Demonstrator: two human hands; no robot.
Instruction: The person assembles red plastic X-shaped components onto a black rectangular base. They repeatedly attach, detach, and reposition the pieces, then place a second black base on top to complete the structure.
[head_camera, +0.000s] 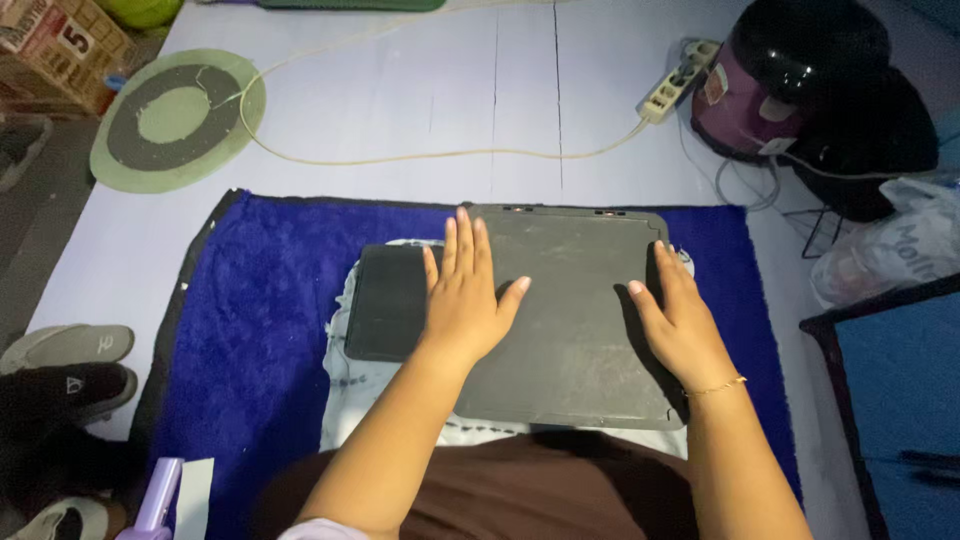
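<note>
Neither hand grasps: the left hand (462, 300) lies flat, fingers spread, on the dark grey mat (570, 330). The right hand (680, 320) rests open-palmed along its right edge.

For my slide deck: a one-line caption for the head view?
Left hand and right hand press flat on a dark grey mat over a blue towel.

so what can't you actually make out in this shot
- Head view: white cloth mostly hidden under the dark grey pad.
- Pad surface under left hand and right hand is covered.
- Dark appliance at right: too dim for detail.
- Lilac object cut off by bottom edge.
</note>
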